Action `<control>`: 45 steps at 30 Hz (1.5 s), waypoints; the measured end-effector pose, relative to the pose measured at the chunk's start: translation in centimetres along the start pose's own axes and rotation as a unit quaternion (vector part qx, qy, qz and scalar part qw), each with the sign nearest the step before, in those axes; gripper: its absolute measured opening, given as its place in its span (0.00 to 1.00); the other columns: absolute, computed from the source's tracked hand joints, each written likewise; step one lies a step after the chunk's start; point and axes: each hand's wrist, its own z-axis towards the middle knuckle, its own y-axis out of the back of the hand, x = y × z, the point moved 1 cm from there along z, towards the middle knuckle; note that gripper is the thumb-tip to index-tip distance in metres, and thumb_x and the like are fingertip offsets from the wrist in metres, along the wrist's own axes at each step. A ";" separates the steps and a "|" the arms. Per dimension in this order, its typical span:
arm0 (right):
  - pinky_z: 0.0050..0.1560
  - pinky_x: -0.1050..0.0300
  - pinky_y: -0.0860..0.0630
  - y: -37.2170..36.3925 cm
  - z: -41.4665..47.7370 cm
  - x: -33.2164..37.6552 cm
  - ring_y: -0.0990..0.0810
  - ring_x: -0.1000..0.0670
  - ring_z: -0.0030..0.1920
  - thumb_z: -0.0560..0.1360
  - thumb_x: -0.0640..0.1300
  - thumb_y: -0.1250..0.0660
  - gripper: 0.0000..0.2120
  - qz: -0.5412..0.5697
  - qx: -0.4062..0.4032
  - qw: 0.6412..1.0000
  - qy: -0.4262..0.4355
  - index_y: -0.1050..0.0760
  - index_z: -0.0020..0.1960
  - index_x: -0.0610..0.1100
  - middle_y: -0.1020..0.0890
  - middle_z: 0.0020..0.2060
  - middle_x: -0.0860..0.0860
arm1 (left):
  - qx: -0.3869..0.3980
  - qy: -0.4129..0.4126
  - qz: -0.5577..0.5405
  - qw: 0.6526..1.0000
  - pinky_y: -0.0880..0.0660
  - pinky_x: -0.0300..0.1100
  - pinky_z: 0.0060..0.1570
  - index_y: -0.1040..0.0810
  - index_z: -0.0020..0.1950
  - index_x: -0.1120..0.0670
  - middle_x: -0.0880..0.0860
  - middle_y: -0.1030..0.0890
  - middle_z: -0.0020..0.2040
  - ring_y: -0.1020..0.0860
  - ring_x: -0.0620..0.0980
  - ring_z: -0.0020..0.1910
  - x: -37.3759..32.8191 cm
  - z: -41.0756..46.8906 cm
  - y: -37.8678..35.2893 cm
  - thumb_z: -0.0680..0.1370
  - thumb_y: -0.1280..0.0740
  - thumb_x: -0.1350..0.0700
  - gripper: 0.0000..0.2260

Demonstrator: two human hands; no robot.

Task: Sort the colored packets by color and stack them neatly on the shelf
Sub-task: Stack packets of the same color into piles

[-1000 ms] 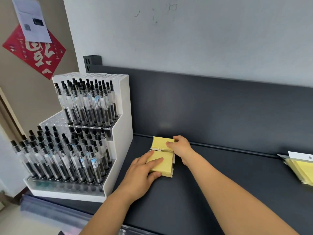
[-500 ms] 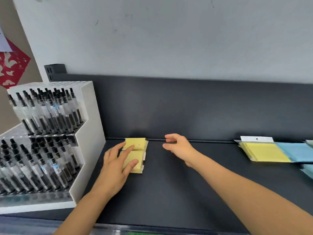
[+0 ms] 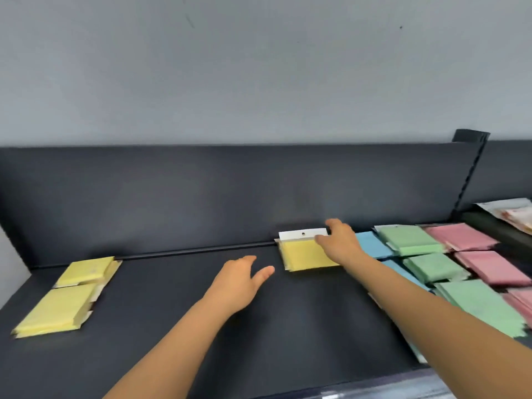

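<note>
Two yellow packet stacks lie at the left of the dark shelf (image 3: 259, 326): a rear stack (image 3: 86, 270) and a front stack (image 3: 56, 311). Another yellow packet stack (image 3: 305, 254) with a white hang tab lies mid-shelf against the back panel. My right hand (image 3: 339, 240) rests on its right part, fingers spread over it, with no clear grip. My left hand (image 3: 241, 280) hovers open over the shelf just left of that stack, holding nothing. Blue packets (image 3: 370, 244), green packets (image 3: 411, 240) and pink packets (image 3: 460, 236) lie to the right.
More green packets (image 3: 478, 303) and pink packets (image 3: 492, 267) fill the shelf's right end, partly under my right forearm. A black upright post (image 3: 469, 174) divides off another shelf section with pale packets (image 3: 515, 214). A grey wall rises behind.
My view has swung right; the pen rack is out of sight. My left hand left the two yellow stacks. My right hand moved right onto the tabbed yellow stack.
</note>
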 end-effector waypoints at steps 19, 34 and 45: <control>0.55 0.53 0.25 0.4 3.5 -3.5 0.23 0.44 0.57 0.74 0.39 0.35 0.22 -0.151 0.159 0.962 0.163 0.33 0.67 0.42 0.23 0.59 0.44 | -0.074 0.219 -0.182 0.956 0.26 0.44 0.50 0.30 0.58 0.56 0.53 0.23 0.55 0.24 0.52 0.53 -7.1 8.9 -6.4 0.67 0.24 0.55 0.23; 0.62 0.56 0.31 0.6 3.2 -4.0 0.29 0.46 0.66 0.75 0.39 0.35 0.27 -0.128 0.194 0.955 0.183 0.37 0.72 0.48 0.30 0.68 0.47 | 0.011 0.249 -0.373 0.894 0.25 0.44 0.40 0.26 0.58 0.62 0.58 0.20 0.53 0.22 0.56 0.52 -6.1 9.2 -5.4 0.61 0.23 0.68 0.27; 0.52 0.58 0.24 -1.7 0.0 -1.7 0.27 0.52 0.58 0.71 0.34 0.31 0.33 0.205 0.270 0.939 0.057 0.41 0.71 0.47 0.27 0.59 0.51 | -0.006 0.074 -0.370 0.926 0.23 0.48 0.51 0.23 0.57 0.52 0.52 0.17 0.52 0.20 0.53 0.53 -2.8 3.9 -1.9 0.67 0.30 0.72 0.23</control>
